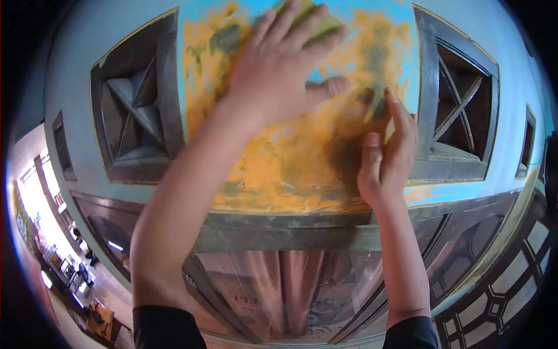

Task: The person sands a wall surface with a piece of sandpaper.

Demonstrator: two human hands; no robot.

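Note:
Fingers spread, my left hand (285, 70) presses a yellow-green pad (319, 24) flat against the upper part of a wall panel. The panel (290, 168) is patchy orange over blue, with dark smudges. To the right, my right hand (392, 151) is raised at the panel's right side, its fingers pointing up and its thumb apart from them. Nothing shows in my right hand, and its fingertips are near or on the panel; contact is unclear.
Dark wooden vent frames with crossed bars flank the panel, one on the left (135, 107) and one on the right (459, 107). Below runs a wooden beam (285, 232) over glass with pink curtains (293, 285). A bright opening (36, 195) is at the far left.

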